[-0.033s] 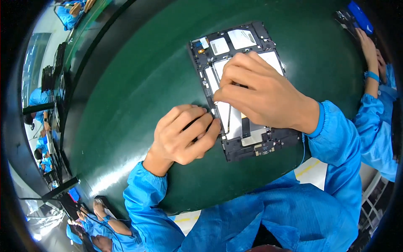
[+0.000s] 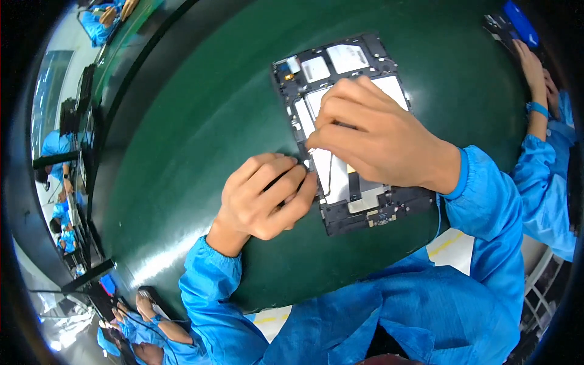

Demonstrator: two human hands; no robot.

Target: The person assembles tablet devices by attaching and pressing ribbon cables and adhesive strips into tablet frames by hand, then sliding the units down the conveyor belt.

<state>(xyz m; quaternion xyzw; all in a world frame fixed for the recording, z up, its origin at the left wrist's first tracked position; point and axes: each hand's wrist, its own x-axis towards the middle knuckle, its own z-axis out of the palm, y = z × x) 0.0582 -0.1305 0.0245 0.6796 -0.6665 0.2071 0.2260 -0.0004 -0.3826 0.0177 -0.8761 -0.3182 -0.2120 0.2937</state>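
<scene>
An opened tablet (image 2: 359,219) lies slightly tilted on the green table, its black frame, silver-white battery panels and small boards exposed. At its left edge, my left hand (image 2: 258,198) is closed, with curled fingers and the thumb against the rim. My right hand (image 2: 383,134) lies over the middle of the tablet, thumb and forefinger pinched together near the left side of the frame. Whatever sits between those fingertips is too small or hidden to make out. A dark flex cable (image 2: 354,185) runs below my right hand toward the tablet's near end.
A green table mat (image 2: 182,146) spreads around the tablet. On my right wrist is a blue band with a cord (image 2: 439,213). At the far right, a co-worker's hands (image 2: 535,76) are beside a black part and a blue object (image 2: 521,24). Other people in blue work at the left.
The tablet has shifted very slightly to the left, and both my hands have moved a little with it. Their grip looks the same.
</scene>
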